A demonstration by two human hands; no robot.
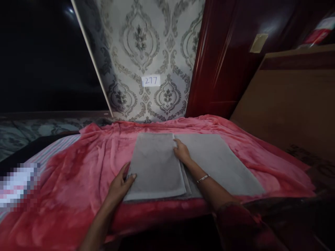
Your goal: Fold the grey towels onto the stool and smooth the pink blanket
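A grey cloth [157, 164] lies on a pink blanket, its left part folded over in layers and its right part [220, 157] spread flat in a single sheet. My left hand [121, 181] grips the left folded edge, thumb on top and fingers along the side, the fingertips partly hidden. My right hand [181, 150] is at the far end of the layers' inner edge, near the middle of the cloth. Its thumb and forefinger close on that edge, while the other fingers are curled. A silver bracelet [203, 178] circles the right wrist.
The rumpled pink blanket [104, 153] covers the surface beneath. Behind it stand a patterned wall [167, 52] with a "277" paper label [151, 80] and a dark red panel [209, 62]. A large cardboard box [288, 101] flanks the right; a dark screen [47, 55] is at left.
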